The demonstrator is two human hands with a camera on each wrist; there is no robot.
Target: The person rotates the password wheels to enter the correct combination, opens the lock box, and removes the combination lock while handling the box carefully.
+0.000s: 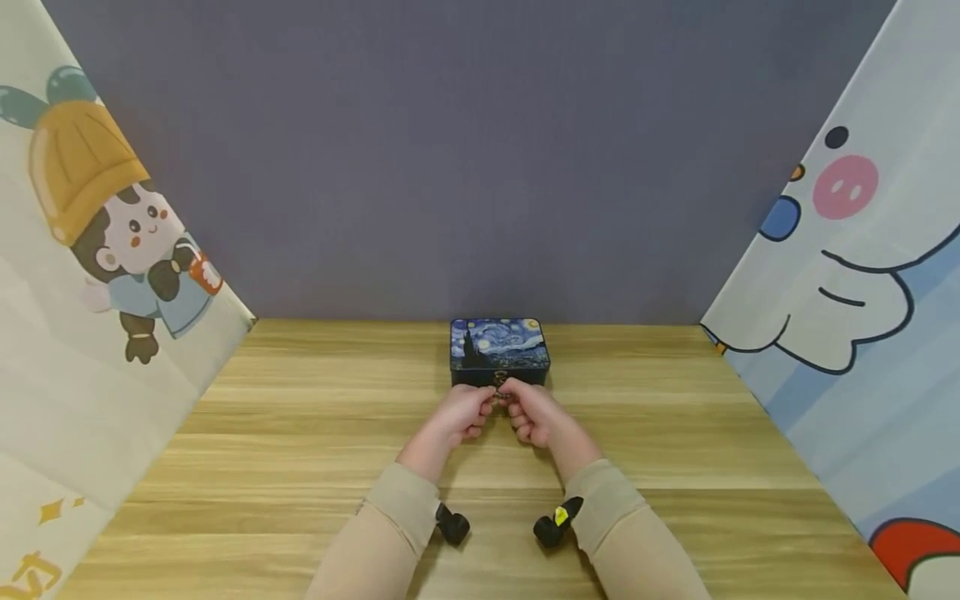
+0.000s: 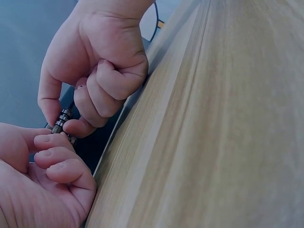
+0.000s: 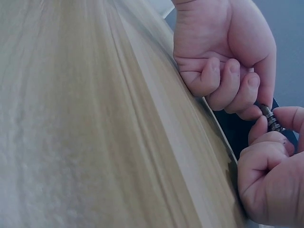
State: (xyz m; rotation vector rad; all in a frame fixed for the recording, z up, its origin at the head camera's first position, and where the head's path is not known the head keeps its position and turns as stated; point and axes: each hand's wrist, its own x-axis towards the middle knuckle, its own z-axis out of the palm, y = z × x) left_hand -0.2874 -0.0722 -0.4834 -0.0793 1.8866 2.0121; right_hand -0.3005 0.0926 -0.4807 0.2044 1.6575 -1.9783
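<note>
A dark box [image 1: 498, 346] with a swirling blue night-sky painting on its lid stands shut against the back wall. A small metal clasp [image 1: 500, 378] is on its front. Just before the clasp, both hands meet at a small dark metal combination lock [image 2: 61, 119] with ringed dials. My left hand [image 1: 463, 412] pinches one end of the lock between thumb and forefinger, the other fingers curled in. From the other side my right hand [image 1: 534, 414] pinches the dial part [image 3: 272, 121] with thumb and forefinger. Fingertips hide much of the lock.
The box and hands are on a wood-grain table [image 1: 315, 417]. A grey wall [image 1: 480, 167] rises behind it. Cartoon-printed curtains [image 1: 82, 400] flank both sides. Black wrist cameras [image 1: 453, 525] are strapped at both sleeves.
</note>
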